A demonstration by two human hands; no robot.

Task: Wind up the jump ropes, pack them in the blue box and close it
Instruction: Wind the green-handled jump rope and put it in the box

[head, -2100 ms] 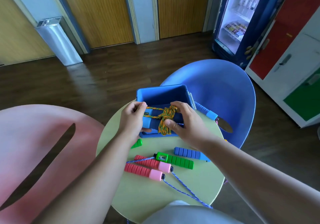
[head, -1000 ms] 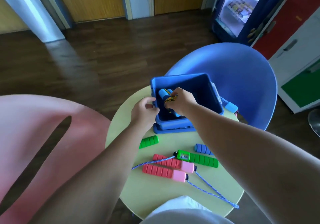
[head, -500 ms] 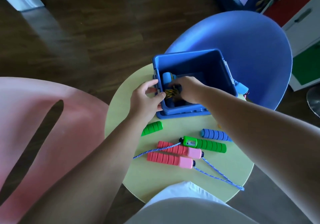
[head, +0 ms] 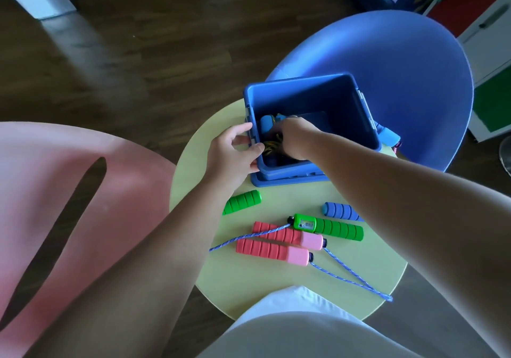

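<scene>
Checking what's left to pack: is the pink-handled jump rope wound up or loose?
Loose. The pink-handled jump rope lies on the table, handles side by side, its blue cord trailing unwound toward the near edge.

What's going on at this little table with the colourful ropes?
A person is packing the blue box. The left hand grips its rim while the right hand reaches inside onto a wound blue-handled rope. The pink-handled rope and green handles lie loose on the table.

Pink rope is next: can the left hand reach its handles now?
Probably yes: the pink handles lie open on the table near the left hand, which must first release its grip on the blue box.
</scene>
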